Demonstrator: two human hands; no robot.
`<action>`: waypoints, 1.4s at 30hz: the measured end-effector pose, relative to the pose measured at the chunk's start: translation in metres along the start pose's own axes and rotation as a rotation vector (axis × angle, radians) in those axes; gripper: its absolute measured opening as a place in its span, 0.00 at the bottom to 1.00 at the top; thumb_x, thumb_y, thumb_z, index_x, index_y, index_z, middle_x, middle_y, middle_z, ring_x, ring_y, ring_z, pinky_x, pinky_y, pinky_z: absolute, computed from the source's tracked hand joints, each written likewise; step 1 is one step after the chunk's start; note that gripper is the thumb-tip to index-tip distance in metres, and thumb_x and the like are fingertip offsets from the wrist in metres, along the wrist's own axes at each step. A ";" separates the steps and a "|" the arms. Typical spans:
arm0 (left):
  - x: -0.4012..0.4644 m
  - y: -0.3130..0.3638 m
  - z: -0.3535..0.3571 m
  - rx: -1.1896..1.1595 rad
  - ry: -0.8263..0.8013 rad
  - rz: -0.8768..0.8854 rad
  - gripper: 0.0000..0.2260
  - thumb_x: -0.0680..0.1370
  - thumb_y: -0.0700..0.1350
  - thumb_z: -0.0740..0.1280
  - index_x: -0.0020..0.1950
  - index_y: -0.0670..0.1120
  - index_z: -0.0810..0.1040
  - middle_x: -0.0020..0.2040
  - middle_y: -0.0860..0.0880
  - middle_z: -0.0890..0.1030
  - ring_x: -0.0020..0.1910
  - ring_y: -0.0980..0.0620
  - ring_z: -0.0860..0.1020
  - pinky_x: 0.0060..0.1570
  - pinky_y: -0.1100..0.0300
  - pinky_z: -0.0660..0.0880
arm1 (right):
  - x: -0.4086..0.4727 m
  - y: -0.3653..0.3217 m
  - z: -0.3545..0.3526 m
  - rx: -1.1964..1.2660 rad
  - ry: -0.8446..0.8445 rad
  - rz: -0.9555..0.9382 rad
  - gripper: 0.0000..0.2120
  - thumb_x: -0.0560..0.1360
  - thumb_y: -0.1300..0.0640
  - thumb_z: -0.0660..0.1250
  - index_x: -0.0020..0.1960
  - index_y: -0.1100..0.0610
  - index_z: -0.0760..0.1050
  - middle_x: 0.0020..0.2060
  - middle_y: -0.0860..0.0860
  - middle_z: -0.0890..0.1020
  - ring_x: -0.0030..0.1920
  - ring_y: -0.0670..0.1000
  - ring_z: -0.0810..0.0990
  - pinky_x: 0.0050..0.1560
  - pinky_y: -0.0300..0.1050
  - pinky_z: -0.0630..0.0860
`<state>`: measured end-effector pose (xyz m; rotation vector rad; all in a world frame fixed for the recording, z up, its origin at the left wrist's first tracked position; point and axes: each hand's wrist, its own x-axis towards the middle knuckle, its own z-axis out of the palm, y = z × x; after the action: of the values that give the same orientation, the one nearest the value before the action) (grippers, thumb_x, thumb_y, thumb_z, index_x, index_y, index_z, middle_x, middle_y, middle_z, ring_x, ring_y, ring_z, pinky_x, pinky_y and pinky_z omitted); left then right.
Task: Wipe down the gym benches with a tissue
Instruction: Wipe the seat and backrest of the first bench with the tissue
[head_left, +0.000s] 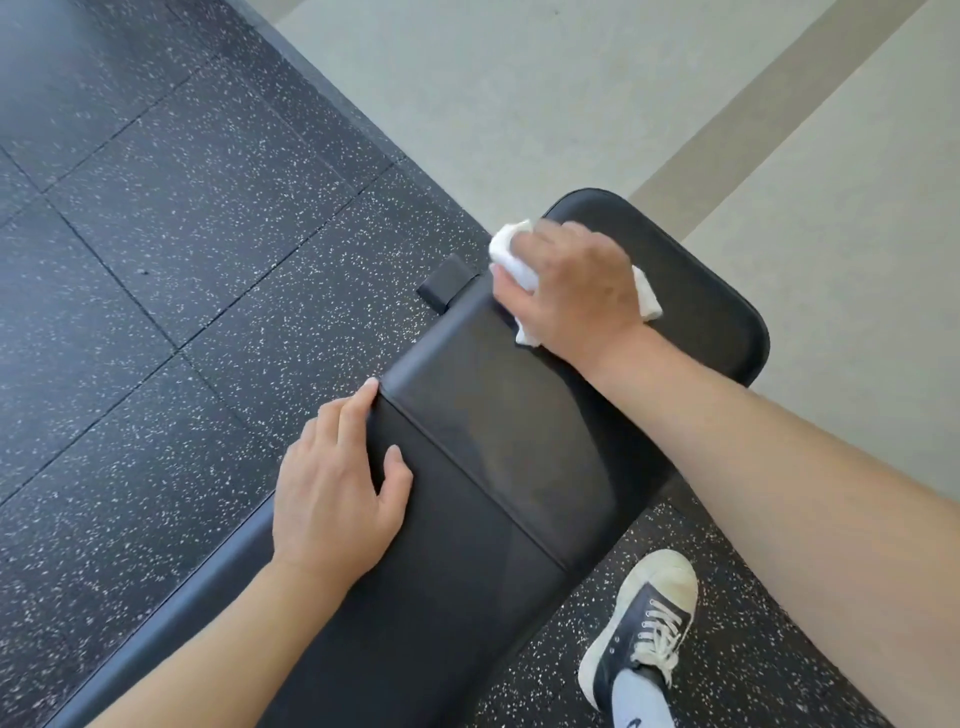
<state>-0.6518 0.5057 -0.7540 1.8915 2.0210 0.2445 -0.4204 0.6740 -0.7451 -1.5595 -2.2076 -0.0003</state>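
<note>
A black padded gym bench (498, 447) runs from the bottom centre up to the right, with a seam across its pad. My right hand (576, 286) grips a crumpled white tissue (511, 249) and presses it on the pad near the bench's far left edge. Parts of the tissue stick out on both sides of the hand. My left hand (337, 483) rests flat on the bench's left edge, fingers straight along the side and thumb on top of the pad.
Black speckled rubber floor tiles (156, 260) lie to the left. Pale floor (519, 104) lies beyond the bench. A black bench foot (447, 283) sticks out left of the pad. My shoe (644, 623) stands to the bench's right.
</note>
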 end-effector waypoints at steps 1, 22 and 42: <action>0.001 0.001 0.000 0.000 -0.002 0.000 0.30 0.78 0.54 0.59 0.79 0.45 0.67 0.63 0.45 0.76 0.60 0.41 0.76 0.56 0.45 0.74 | 0.011 0.001 0.001 0.003 -0.018 0.128 0.13 0.77 0.49 0.67 0.41 0.58 0.78 0.38 0.56 0.80 0.38 0.62 0.78 0.38 0.54 0.71; 0.002 0.007 -0.008 0.046 -0.065 -0.057 0.31 0.78 0.55 0.57 0.77 0.39 0.69 0.64 0.41 0.77 0.60 0.37 0.77 0.59 0.42 0.75 | -0.036 -0.020 -0.017 0.013 0.027 0.299 0.10 0.76 0.52 0.71 0.40 0.57 0.78 0.37 0.55 0.80 0.35 0.61 0.77 0.34 0.54 0.73; 0.003 0.007 -0.003 0.042 -0.044 -0.071 0.31 0.78 0.56 0.56 0.77 0.40 0.68 0.63 0.41 0.76 0.59 0.36 0.76 0.58 0.40 0.75 | -0.104 0.051 -0.049 -0.105 0.048 0.130 0.10 0.79 0.53 0.69 0.42 0.58 0.79 0.34 0.54 0.76 0.33 0.59 0.73 0.32 0.53 0.70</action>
<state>-0.6468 0.5092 -0.7489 1.8289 2.0747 0.1416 -0.3293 0.5870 -0.7493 -1.7389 -2.0959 -0.1151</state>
